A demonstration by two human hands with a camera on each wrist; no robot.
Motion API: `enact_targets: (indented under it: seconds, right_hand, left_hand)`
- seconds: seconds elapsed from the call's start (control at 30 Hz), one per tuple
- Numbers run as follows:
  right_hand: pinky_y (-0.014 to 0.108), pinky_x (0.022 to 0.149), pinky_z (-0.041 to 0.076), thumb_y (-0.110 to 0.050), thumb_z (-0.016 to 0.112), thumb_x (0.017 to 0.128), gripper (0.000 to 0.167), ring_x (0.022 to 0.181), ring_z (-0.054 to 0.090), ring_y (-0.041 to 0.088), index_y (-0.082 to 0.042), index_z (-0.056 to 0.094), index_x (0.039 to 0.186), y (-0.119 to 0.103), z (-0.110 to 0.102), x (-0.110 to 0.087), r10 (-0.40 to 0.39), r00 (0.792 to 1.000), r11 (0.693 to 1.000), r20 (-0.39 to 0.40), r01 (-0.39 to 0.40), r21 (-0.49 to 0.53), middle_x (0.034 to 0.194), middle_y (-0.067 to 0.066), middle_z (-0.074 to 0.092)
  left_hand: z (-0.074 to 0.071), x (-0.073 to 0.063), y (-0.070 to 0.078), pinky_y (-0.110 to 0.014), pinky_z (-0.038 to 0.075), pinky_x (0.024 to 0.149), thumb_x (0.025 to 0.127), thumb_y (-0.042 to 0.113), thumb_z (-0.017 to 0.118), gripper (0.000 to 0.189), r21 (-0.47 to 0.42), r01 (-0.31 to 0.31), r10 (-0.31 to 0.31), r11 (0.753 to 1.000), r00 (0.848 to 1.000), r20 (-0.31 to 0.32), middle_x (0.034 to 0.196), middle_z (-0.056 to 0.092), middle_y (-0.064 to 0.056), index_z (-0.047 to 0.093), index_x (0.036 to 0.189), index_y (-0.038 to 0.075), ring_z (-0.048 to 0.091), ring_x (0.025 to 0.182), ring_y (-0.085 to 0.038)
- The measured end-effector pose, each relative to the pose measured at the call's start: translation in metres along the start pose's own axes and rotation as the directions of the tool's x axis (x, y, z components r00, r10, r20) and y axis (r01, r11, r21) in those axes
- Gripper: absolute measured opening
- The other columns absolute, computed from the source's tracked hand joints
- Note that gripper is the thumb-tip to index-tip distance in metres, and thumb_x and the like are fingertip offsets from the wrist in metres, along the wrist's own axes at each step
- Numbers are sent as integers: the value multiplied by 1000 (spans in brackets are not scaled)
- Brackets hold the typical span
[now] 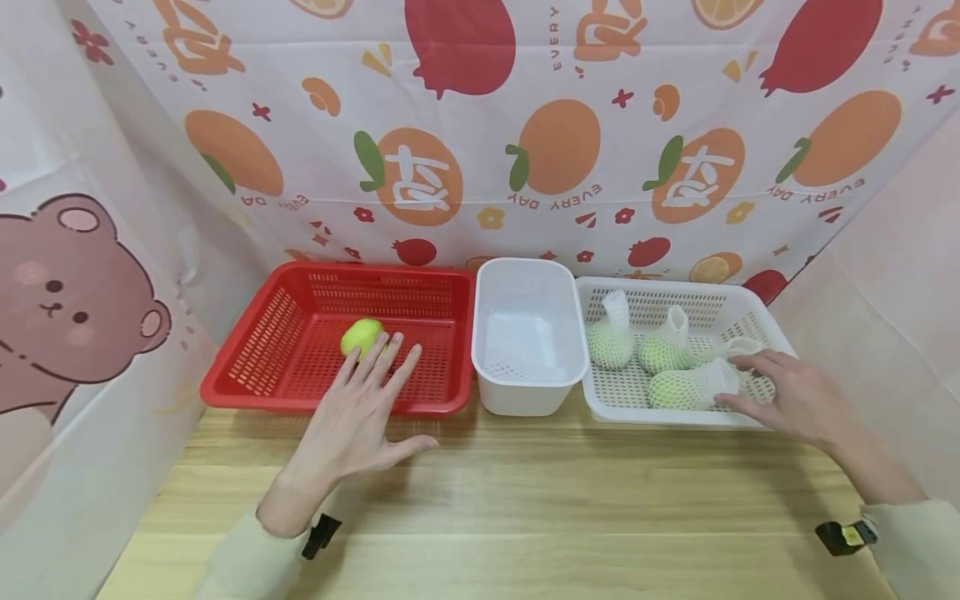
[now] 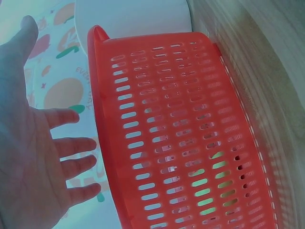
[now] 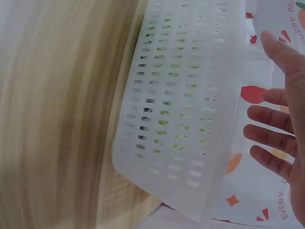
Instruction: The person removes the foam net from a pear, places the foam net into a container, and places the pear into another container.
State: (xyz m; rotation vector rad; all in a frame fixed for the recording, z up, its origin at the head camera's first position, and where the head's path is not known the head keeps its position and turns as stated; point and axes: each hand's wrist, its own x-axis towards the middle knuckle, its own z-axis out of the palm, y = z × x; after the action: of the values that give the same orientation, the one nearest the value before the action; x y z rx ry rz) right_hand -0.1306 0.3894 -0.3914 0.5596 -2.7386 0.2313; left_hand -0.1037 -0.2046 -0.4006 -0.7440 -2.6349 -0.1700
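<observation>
My left hand [image 1: 363, 417] reaches over the front rim of the red basket [image 1: 247, 392], its fingers spread. A round yellow-green fruit [image 1: 362, 335] lies on the basket floor just beyond the fingertips; in the left wrist view it shows through the slotted wall. Over the right end of the white basket [image 1: 765, 312] is my right hand [image 1: 795, 396], thumb and fingers apart around the tail of a white foam net on a green fruit [image 1: 675, 390]. In the right wrist view that hand [image 3: 281, 129] has loosely extended fingers and holds nothing. Several other net-wrapped fruits [image 1: 611, 343] lie in this basket.
Between the two baskets stands a deep white bin [image 1: 525, 398], with a net-like pattern low inside its front. All three containers stand in a row on the wooden table [image 1: 525, 500], against a fruit-printed cloth [image 1: 480, 183]. Cloth also hangs at the left and right sides.
</observation>
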Motion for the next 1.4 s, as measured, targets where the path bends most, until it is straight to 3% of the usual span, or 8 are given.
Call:
enact_targets:
  seconds: [0.37,0.57,0.67,0.8,1.0,1.13,1.4]
  right_hand:
    - [61,75,60,-49,92,72,67,96,74,40,-2,77,117,1,6,-3,35,997,999,75,-34,-8,112,22,77]
    - [66,85,59,-54,88,77,70,109,72,47,3,77,116,-2,8,1,59,988,998,141,-55,-29,119,29,75]
    - [63,85,60,-54,85,80,62,105,73,44,2,78,105,-3,10,4,48,982,998,184,-39,-51,114,27,76]
    - [60,87,61,-56,82,84,60,104,74,42,1,78,103,-7,10,10,42,971,997,237,-26,-71,114,25,77]
    - [63,93,59,-59,79,86,73,115,72,47,4,75,122,-14,10,18,39,965,996,261,-15,-93,124,28,74]
    - [63,94,59,-62,79,85,74,117,71,46,1,76,123,-17,11,23,21,961,996,277,5,-93,124,25,75]
    - [63,94,59,-64,81,82,76,112,72,44,1,76,121,-20,17,35,-43,942,989,334,87,-118,120,22,76]
  left_hand:
    - [1,0,0,-62,29,128,86,97,22,117,-4,0,0,1000,1000,2,167,41,-21,42,161,10,33,158,-43]
    - [0,-1,1,-61,29,128,84,90,51,112,-4,4,-3,1000,1000,25,169,38,-21,39,163,11,32,159,-42]
    - [0,-1,1,-61,30,128,83,89,54,112,-4,5,-5,1000,1000,24,169,38,-21,39,163,11,32,159,-42]
    - [1,-2,0,-62,30,128,86,94,41,113,-4,4,-4,1000,1000,15,168,40,-21,40,162,11,32,158,-42]
    - [1,-2,0,-62,29,128,86,96,33,114,-6,5,-5,1000,1000,2,168,40,-21,41,162,11,34,158,-42]
    - [1,-2,0,-61,29,128,86,95,36,114,-10,3,-3,1000,1000,3,168,39,-21,40,163,11,34,158,-42]
    - [2,-2,1,-61,28,129,85,98,16,119,-5,-2,2,1000,1000,-7,168,39,-22,40,162,10,34,158,-43]
